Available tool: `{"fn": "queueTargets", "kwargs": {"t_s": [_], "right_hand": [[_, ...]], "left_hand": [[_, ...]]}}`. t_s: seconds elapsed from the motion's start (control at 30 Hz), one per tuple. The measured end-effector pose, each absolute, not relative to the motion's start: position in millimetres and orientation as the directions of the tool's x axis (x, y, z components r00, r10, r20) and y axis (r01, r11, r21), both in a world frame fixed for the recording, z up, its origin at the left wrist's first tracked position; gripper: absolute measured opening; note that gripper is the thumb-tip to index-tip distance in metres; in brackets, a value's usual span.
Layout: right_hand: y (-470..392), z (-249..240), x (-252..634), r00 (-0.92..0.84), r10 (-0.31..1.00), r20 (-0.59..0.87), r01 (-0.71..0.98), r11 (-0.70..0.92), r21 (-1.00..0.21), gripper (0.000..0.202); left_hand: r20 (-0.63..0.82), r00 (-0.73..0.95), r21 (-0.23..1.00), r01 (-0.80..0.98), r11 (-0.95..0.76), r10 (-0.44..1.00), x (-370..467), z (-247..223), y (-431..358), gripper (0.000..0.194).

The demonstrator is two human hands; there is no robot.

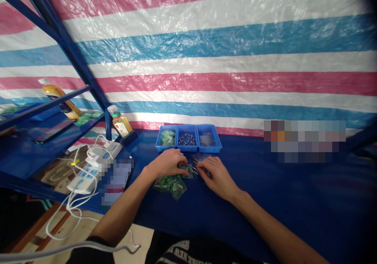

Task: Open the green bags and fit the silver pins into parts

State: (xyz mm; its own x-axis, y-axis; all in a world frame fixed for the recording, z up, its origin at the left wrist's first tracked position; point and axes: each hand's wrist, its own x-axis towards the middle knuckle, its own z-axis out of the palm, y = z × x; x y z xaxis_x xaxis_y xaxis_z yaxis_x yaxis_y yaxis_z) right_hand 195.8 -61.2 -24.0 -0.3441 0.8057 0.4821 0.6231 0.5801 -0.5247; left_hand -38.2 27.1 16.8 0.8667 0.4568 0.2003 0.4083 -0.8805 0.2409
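Observation:
My left hand (169,162) is curled with thumb and fingertips pinched at the edge of a small clear-and-green plastic packet (187,171). Under its wrist lies a pile of filled green plastic packets (172,185). My right hand (218,177) is closed, its fingertips drawn together beside several loose dark metal pins (194,165); what it holds, if anything, is hidden. Just beyond both hands stand three blue bins in a row: the left bin (157,143) with green packets, the middle bin (186,148) with short metal pieces, the right bin (218,144) with clear bags.
On the left are a phone (119,181), a white power strip (81,181) with tangled cables, and a drink bottle (120,122). A blue metal frame (70,56) rises there. Striped sheeting (220,64) closes off the back of the blue table (253,173).

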Motion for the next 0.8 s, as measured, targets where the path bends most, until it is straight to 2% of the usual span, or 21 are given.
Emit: {"fn": "queueTargets", "kwargs": {"t_s": [0.13,0.4,0.63,0.8], "right_hand": [[-60.8,-25.1,195.1,-0.355,0.8,0.483,0.623,0.588,-0.516,0.012],[-61.6,-25.3,195.1,-0.35,0.812,0.468,0.626,0.574,-0.528,0.013],[-63.4,-24.2,193.0,-0.378,0.807,0.454,0.652,0.58,-0.487,0.009],[-64.4,-23.5,191.9,-0.362,0.81,0.461,0.656,0.573,-0.491,0.008]], "left_hand": [[0.137,0.865,0.218,0.449,-0.867,0.482,-35.9,11.6,26.2,0.045],[0.115,0.863,0.277,0.448,-0.85,0.492,-31.2,11.2,24.7,0.04],[0.117,0.839,0.429,0.44,-0.789,0.532,-33.5,16.8,22.6,0.03],[0.203,0.81,0.519,0.387,-0.762,0.55,-27.9,16.1,18.8,0.032]]}}
